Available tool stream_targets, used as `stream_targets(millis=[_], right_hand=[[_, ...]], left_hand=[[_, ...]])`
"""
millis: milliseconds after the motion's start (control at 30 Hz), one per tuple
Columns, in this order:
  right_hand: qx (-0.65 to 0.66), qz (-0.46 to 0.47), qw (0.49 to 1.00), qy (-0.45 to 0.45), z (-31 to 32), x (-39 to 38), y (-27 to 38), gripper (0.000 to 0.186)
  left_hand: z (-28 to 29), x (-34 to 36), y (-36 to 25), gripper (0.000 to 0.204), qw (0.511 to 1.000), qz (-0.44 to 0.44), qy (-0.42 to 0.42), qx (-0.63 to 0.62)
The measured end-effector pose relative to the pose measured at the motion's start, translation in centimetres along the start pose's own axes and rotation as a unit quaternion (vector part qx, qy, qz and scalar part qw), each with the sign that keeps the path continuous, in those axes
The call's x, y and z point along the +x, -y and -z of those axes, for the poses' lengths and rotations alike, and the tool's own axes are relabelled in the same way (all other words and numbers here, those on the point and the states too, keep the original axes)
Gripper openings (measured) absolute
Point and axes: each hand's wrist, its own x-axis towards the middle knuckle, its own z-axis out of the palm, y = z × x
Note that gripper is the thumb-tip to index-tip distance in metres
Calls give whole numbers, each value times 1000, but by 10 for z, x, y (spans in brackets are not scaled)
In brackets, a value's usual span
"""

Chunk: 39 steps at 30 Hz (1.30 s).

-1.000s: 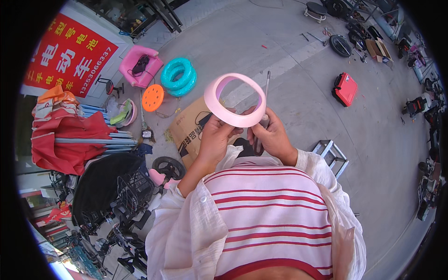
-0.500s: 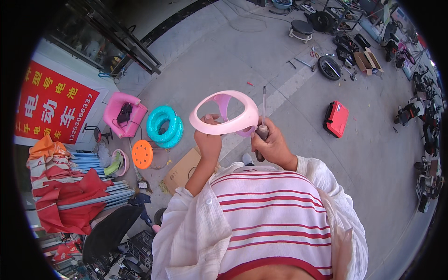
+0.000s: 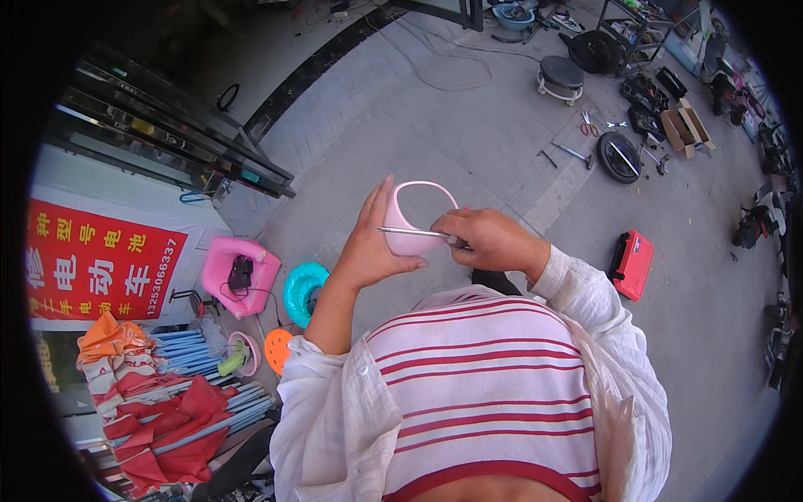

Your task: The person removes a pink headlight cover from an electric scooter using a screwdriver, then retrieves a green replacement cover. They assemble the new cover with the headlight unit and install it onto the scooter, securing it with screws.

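A pink plastic ring-shaped cover (image 3: 404, 243) is held up in front of my chest, its large oval opening facing up and away. My left hand (image 3: 365, 243) cups its left side, with the fingers raised along the edge and the thumb stretched beneath. In my right hand (image 3: 493, 240) is a screwdriver (image 3: 412, 232). Its metal shaft points left across the front of the cover, and the fist hides most of the handle. The right fingers are close to the cover's right rim; whether they also grip it I cannot tell.
At left are a pink child's seat (image 3: 241, 276), a turquoise ring (image 3: 306, 293), an orange disc (image 3: 277, 349) and folded red fabric with poles (image 3: 180, 427). A red toolbox (image 3: 632, 266), black wheel (image 3: 617, 157), cardboard box (image 3: 686, 128) and rolling stool (image 3: 560, 77) stand right.
The cover has been turned in my hands. The screwdriver has swung from upright to pointing left. My left hand has shifted to the cover's left side, and the whole view has turned.
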Motion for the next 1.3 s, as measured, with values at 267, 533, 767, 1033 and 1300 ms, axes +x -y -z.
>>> stream_targets(millis=[267,533,767,1033,1300], right_hand=[[404,-129,872,-244,82,225,-113,29],[472,-242,843,-89,33,427,-268,27],[466,-392,786,-106,30,614,-376,24],[438,-425,760,-225,38,792,-519,19],[480,-420,747,-186,11,1096,-663,22]], left_hand=[[69,160,113,92,641,143,-169,-735],[171,279,249,100,478,51,-264,-836],[313,410,403,108,418,13,-333,-845],[447,544,578,104,413,-10,-300,-860],[597,654,754,106,459,-50,-360,-810]])
